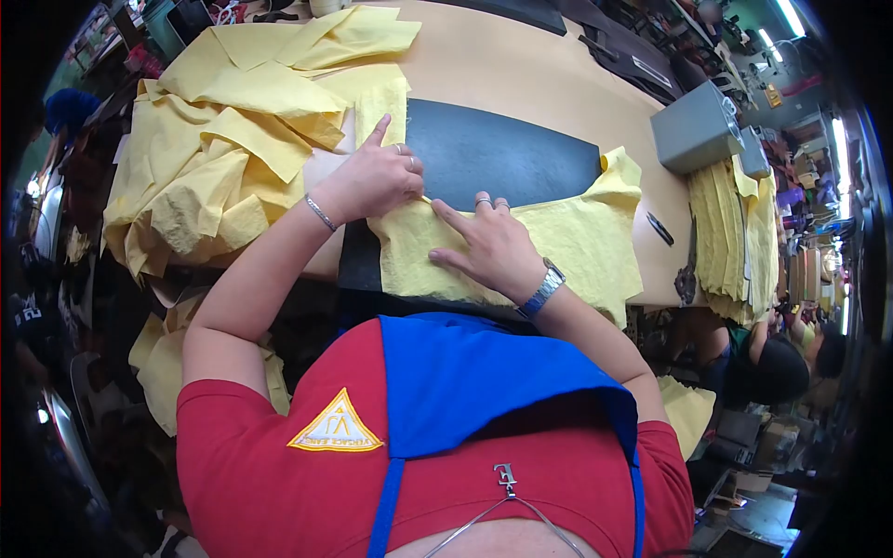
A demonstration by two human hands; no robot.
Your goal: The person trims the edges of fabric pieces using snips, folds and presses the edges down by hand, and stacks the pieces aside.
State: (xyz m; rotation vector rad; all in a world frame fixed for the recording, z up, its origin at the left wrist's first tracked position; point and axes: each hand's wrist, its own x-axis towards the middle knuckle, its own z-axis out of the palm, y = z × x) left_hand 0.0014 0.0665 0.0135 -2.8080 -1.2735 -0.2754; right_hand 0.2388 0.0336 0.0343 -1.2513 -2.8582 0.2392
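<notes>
My left hand (377, 181), with a bracelet at its wrist, is over the left part of a yellow fabric piece (595, 237). One finger sticks out while the others curl down and pinch the fabric's folded edge. Beside it, my right hand (488, 244), with a watch, rests on the same fabric with fingers spread. This fabric runs along the near side of a dark board (502, 153) and up its left side. The fingertips of my left hand are partly hidden.
A large heap of yellow fabric (223, 139) covers the table's left side. At the right are a grey box (698, 128), a stack of yellow pieces (735, 242) and a small dark tool (659, 229) on the table (665, 265). People are in the background at both sides.
</notes>
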